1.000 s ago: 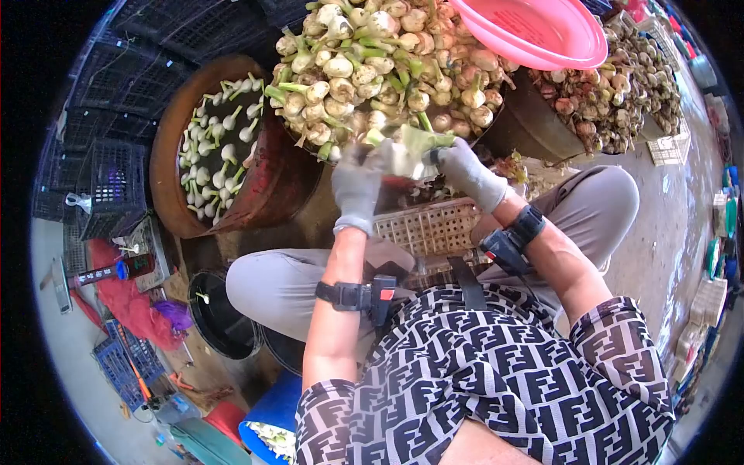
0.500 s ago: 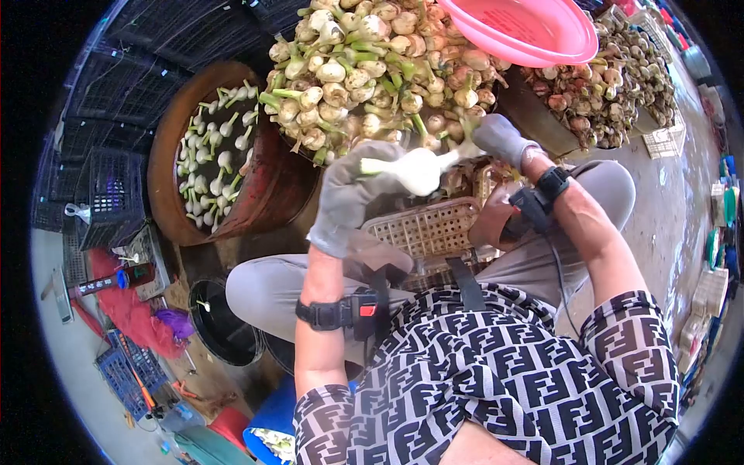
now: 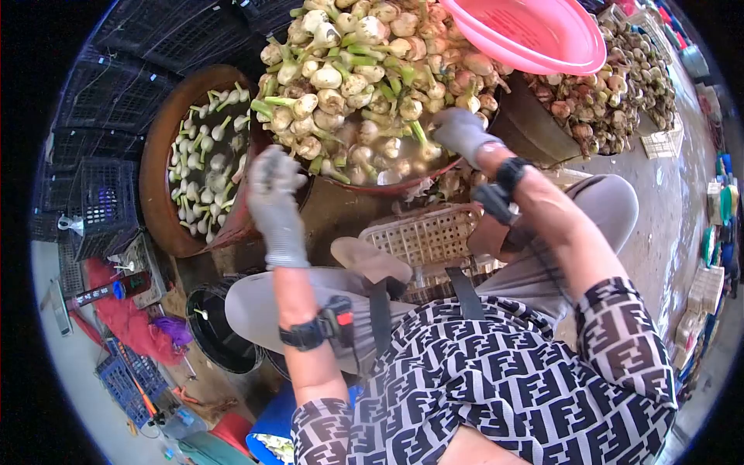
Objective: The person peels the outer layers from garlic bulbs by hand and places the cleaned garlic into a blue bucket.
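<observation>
My left hand (image 3: 276, 180), in a grey-white glove, is at the right rim of a rusty round tub (image 3: 149, 182). Its fingers are somewhat blurred but look loosely apart, and no bulb shows in them. Inside the tub, cleaned white garlic bulbs (image 3: 190, 186) with short stems lie in dark water. My right hand (image 3: 463, 133), gloved in grey, is at the lower right of a large heap of unpeeled garlic bulbs (image 3: 364, 58), beside a green stem. Its fingertips point into the heap; whether they grip anything is hidden. Some bulbs sit in cloudy water at the heap's near edge.
A pink basin (image 3: 519, 31) rests over the heap's right side. Darker garlic (image 3: 601, 101) fills containers on the right. Between my legs stands a pale perforated crate (image 3: 422, 236). At left are a black bucket (image 3: 225, 329), black crates (image 3: 112, 190) and a blue bucket (image 3: 271, 418).
My left hand has moved left from the middle to the tub, and the white garlic bulb it held has left it. My right hand has shifted slightly left and down toward the heap.
</observation>
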`<action>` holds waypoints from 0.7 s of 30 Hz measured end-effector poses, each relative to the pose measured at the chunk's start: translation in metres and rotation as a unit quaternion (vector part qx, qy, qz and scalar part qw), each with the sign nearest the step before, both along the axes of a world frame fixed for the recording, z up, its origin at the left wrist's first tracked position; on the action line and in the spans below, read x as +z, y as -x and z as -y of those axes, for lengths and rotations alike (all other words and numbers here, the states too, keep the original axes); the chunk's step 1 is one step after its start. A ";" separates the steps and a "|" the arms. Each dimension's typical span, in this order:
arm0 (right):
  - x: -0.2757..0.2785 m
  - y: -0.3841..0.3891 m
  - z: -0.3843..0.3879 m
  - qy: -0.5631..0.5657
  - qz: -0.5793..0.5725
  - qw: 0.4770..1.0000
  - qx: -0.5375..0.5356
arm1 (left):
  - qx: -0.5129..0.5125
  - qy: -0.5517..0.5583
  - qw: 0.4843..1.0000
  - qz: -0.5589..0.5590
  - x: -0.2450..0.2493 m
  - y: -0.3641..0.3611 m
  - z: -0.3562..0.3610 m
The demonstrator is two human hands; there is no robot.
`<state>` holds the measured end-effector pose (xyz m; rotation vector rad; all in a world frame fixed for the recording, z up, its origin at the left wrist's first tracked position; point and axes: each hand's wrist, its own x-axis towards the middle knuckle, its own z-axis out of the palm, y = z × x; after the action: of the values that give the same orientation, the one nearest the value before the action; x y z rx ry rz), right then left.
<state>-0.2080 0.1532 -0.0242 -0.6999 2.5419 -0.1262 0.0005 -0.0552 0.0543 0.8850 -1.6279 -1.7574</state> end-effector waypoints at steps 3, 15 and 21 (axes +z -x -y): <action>-0.056 -0.003 0.036 -0.046 0.019 0.997 -0.060 | -0.040 -0.049 0.998 0.015 -0.023 0.006 -0.034; -0.006 -0.029 -0.001 0.363 0.275 0.872 -0.179 | -0.202 0.265 0.939 0.083 -0.058 0.039 -0.092; 0.012 -0.073 -0.007 0.465 0.384 0.746 -0.283 | -0.257 0.324 0.904 0.109 -0.061 0.033 -0.096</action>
<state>-0.1351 0.1598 -0.0121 -0.0634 1.6387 -1.6045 -0.0328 0.0411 -0.0066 0.3508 -2.5575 -1.2636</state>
